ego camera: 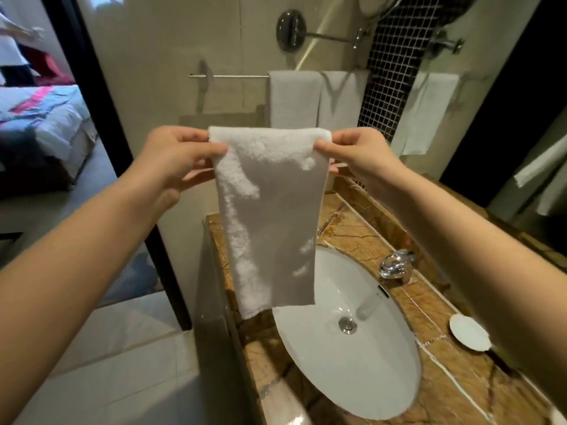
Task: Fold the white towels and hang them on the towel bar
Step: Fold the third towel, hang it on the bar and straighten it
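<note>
A folded white towel [270,216] hangs in the air in front of me, above the counter's left end. My left hand [175,157] pinches its top left corner and my right hand [359,157] pinches its top right corner. Behind it, a chrome towel bar [236,76] runs along the beige wall. Two white towels hang on the bar: one [293,99] in the middle, another [340,99] to its right. The bar's left stretch is bare.
Below lies a brown marble counter [383,240] with an oval white sink [352,338], a chrome tap [395,263] and a small white dish [469,332]. A mirror [460,87] at right reflects towels. A round wall mirror [291,29] hangs above. A doorway at left shows a bed [40,118].
</note>
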{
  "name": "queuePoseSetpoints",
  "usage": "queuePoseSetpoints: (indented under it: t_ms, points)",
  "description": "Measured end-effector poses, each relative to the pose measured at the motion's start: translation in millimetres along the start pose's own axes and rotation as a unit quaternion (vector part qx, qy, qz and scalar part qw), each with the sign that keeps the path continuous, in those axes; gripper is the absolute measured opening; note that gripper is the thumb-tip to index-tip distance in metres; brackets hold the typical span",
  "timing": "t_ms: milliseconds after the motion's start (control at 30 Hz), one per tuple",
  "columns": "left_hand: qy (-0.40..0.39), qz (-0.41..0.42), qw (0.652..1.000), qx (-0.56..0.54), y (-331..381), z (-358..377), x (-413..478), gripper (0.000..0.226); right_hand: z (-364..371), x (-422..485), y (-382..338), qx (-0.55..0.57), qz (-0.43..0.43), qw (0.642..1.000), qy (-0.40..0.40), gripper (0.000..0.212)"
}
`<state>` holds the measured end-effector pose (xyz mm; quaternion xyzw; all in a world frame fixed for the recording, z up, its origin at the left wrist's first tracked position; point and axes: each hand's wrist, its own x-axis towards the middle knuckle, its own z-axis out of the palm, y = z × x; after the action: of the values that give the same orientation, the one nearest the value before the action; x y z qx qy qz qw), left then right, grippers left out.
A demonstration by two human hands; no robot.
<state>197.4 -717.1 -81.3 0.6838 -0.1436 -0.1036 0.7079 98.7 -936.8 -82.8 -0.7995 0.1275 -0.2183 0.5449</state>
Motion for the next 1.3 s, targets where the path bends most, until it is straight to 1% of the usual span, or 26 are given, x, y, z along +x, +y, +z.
queuePoseSetpoints:
  t_ms: [133, 200, 267, 300, 367, 433, 567, 633, 800, 933, 1000, 1100, 1167, 1300]
  points:
    - [-0.033, 0.009, 0.999, -0.010, 14, -7, 14, 0.018, 3, 16, -7, -0.003, 0.023, 1.000, 0.000, 0.021]
    - [-0.052, 0.026, 0.998, 0.006, 14, -12, 22, 0.027, 5, 21, -9, 0.004, 0.037, 0.999, -0.004, 0.020]
    - [-0.056, 0.045, 0.997, 0.033, 13, -18, 33, 0.029, 8, 25, -11, 0.006, 0.044, 0.999, -0.027, 0.016]
    - [-0.055, 0.053, 0.996, 0.040, 12, -20, 38, 0.028, 10, 27, -13, -0.004, 0.045, 0.998, -0.041, 0.020]
    - [-0.054, 0.067, 0.996, 0.036, 10, -25, 50, 0.023, 16, 34, -18, -0.058, 0.048, 0.996, -0.052, 0.029]
    - [-0.052, 0.081, 0.995, 0.033, 8, -31, 62, 0.021, 24, 44, -24, -0.105, 0.037, 0.993, -0.033, 0.029]
    - [-0.066, 0.084, 0.994, 0.030, 7, -45, 91, 0.027, 38, 65, -31, -0.127, 0.003, 0.992, 0.009, 0.019]
    - [-0.074, 0.085, 0.993, 0.031, 9, -52, 108, 0.030, 45, 77, -34, -0.138, -0.007, 0.990, 0.029, 0.023]
    - [-0.097, 0.121, 0.986, 0.054, 19, -59, 147, 0.024, 58, 109, -36, -0.154, -0.020, 0.985, 0.078, 0.028]
    - [-0.123, 0.120, 0.984, 0.044, 27, -58, 177, 0.024, 61, 133, -43, -0.172, -0.010, 0.982, 0.084, 0.028]
    - [-0.140, 0.119, 0.982, 0.044, 32, -57, 193, 0.033, 60, 146, -46, -0.169, -0.010, 0.982, 0.083, 0.027]
    - [-0.136, 0.157, 0.975, 0.078, 39, -54, 209, 0.044, 55, 167, -52, -0.169, -0.023, 0.982, 0.079, 0.027]
    - [-0.125, 0.175, 0.974, 0.078, 45, -51, 216, 0.043, 51, 179, -57, -0.167, -0.037, 0.983, 0.072, 0.026]
    - [-0.110, 0.171, 0.978, 0.036, 61, -43, 229, 0.028, 43, 204, -67, -0.173, -0.063, 0.981, 0.068, 0.025]
